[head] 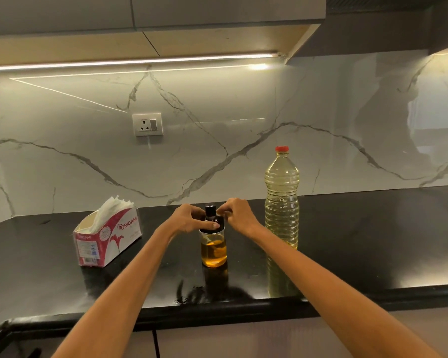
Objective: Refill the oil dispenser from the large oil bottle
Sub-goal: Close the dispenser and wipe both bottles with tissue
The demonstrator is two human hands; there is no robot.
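Centre of the frame, on the black countertop (347,254): small glass oil dispenser (214,250), upright, amber oil filling roughly its lower half, black lid and spout (210,215) on top. Gripped at that lid from both sides: left hand (189,218) curled around it with the thumb laid across the front, right hand (237,214) pinching near the spout with fingertips. Just right of centre, beside the right forearm: large oil bottle (282,200), clear ribbed plastic, red cap (281,148) on, pale yellow oil nearly to the neck. Lower left: opened red-and-white tissue box (108,240), white tissues sticking out of the top.
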